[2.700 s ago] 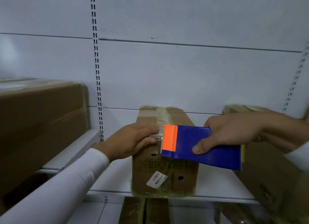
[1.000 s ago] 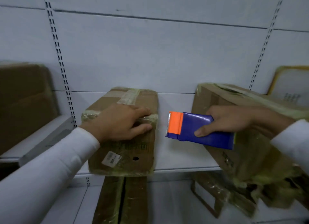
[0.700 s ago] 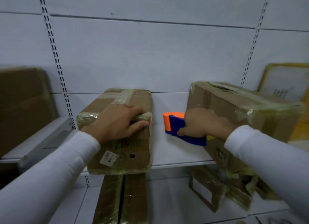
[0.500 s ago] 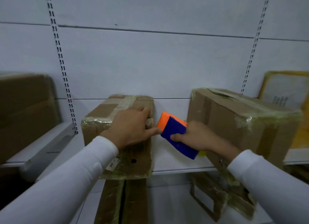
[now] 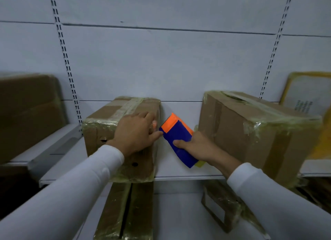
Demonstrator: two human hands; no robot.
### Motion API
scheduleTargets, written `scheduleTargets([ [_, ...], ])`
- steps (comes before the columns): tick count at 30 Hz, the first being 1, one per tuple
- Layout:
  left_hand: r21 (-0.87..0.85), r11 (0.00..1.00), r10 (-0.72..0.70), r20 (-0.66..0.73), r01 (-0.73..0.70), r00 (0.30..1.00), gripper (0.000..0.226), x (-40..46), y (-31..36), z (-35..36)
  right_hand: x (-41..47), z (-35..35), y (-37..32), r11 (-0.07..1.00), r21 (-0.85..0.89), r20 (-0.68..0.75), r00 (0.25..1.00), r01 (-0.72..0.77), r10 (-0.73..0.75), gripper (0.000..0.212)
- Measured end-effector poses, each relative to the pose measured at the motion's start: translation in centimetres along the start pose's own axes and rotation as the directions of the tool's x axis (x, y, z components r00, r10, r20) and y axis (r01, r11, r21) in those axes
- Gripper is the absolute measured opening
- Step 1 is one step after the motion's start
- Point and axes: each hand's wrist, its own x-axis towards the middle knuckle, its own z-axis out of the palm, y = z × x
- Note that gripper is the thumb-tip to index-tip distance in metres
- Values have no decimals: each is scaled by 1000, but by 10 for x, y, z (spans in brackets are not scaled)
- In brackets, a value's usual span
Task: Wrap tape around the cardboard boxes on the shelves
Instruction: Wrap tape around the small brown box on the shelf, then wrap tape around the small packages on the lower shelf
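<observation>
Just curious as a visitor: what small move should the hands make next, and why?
Probably the right hand draws the tape dispenser down the small box's right side, since its orange end sits at that top corner while the left hand rests on the box.

You're facing a white panelled back wall [image 5: 161, 64], horizontal seams between panels, one dark seam line high up. Two slotted upright rails run down it: left rail [image 5: 65, 60], right rail [image 5: 274, 49], both with paired dark slots. White metal shelf [image 5: 179, 171] at mid height, front lip visible. A separate shelf section [image 5: 53, 150] to your left sits angled, grey-white, with a thicker edge. Lower shelf [image 5: 177, 214] underneath, also white. Far right, a yellow-framed white panel [image 5: 308, 96] with small printed text leans against the wall, text too blurred to read. Lighting is flat, cool, dim; bottom-left corner goes dark.
</observation>
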Motion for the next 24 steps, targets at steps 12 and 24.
scheduleTargets([
  [12, -426, 843, 337, -54, -327, 940, 73, -39, 17, -41, -72, -35, -46, 999, 25, -253, 967, -20, 26, 31],
  [24, -646, 605, 627, 27, -465, 779, 62, -71, 153, -36, -236, -83, 6, 872, -69, -577, 732, -485, 362, 48],
])
